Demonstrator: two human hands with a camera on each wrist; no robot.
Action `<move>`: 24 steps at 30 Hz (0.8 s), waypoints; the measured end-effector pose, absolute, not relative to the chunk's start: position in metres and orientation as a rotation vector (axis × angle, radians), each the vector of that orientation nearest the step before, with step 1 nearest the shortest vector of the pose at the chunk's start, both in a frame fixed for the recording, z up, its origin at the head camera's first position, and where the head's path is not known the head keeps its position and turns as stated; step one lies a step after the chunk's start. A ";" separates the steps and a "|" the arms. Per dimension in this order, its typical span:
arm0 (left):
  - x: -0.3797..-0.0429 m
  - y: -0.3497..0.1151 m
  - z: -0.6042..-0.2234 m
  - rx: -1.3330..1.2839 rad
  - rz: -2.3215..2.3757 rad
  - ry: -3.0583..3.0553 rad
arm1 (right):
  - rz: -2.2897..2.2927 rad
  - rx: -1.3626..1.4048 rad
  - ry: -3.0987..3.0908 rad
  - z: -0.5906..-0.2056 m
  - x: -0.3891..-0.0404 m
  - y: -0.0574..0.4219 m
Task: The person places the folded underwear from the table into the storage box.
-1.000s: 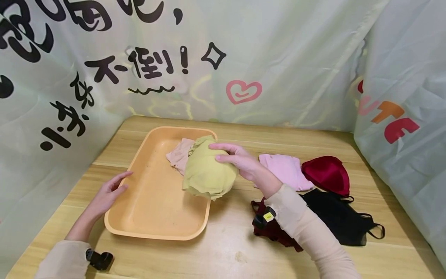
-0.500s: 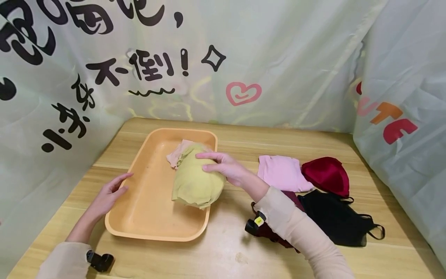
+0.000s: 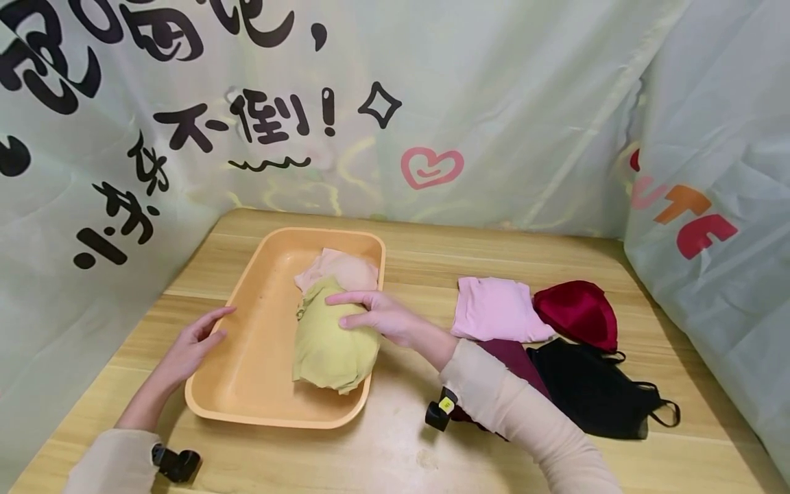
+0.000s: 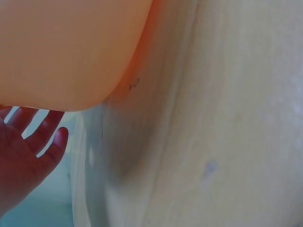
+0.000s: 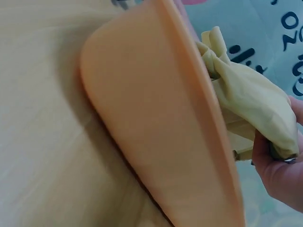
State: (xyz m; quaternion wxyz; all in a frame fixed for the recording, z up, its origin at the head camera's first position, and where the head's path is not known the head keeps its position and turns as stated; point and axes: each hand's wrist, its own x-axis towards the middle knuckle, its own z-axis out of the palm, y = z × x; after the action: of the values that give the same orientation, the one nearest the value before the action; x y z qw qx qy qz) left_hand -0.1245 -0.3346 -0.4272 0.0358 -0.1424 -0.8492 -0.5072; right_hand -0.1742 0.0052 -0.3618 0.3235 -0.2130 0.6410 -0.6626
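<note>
A folded yellow bra [image 3: 336, 346] with a rounded cup is held by my right hand [image 3: 376, 315] over the right part of the orange tray [image 3: 241, 370]. Thumb and fingers pinch it in the right wrist view, where the bra [image 5: 255, 97] shows above the tray's rim. Behind it, in the tray's far right corner, lies a pale pink cloth [image 3: 348, 267], partly covered by the bra in the head view. My left hand [image 3: 194, 343] rests at the tray's left rim, its fingers extended. In the left wrist view those fingers [image 4: 45, 130] reach up to the tray's edge.
Right of the tray on the wooden table [image 3: 420, 439] lie a folded pink garment [image 3: 500, 309], a dark red satin cup [image 3: 577, 312] and a black strapped top [image 3: 595, 391]. A maroon garment [image 3: 518, 363] is partly under my right sleeve. Printed curtains [image 3: 524, 103] stand behind and beside the table.
My right hand has carried the yellow bra left and toward me, lower over the tray, uncovering more of the pale pink cloth. My left hand stays at the rim.
</note>
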 end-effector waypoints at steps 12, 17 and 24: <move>-0.123 -0.334 -0.429 -0.430 -1.542 -2.624 | -1.401 -0.925 1.991 -0.372 -0.166 -0.010; -0.123 -0.333 -0.429 -0.421 -1.537 -2.621 | -1.250 -1.016 2.103 -0.374 -0.166 -0.013; -0.124 -0.334 -0.428 -0.407 -1.542 -2.626 | -0.935 -1.116 2.272 -0.369 -0.165 -0.011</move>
State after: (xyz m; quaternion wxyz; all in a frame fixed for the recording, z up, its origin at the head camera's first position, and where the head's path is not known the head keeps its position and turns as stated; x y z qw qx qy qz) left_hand -0.1240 -0.3338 -0.4275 0.0345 -0.1324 -0.8542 -0.5016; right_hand -0.1646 -0.0114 -0.3691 0.2197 -0.4034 0.8214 -0.3382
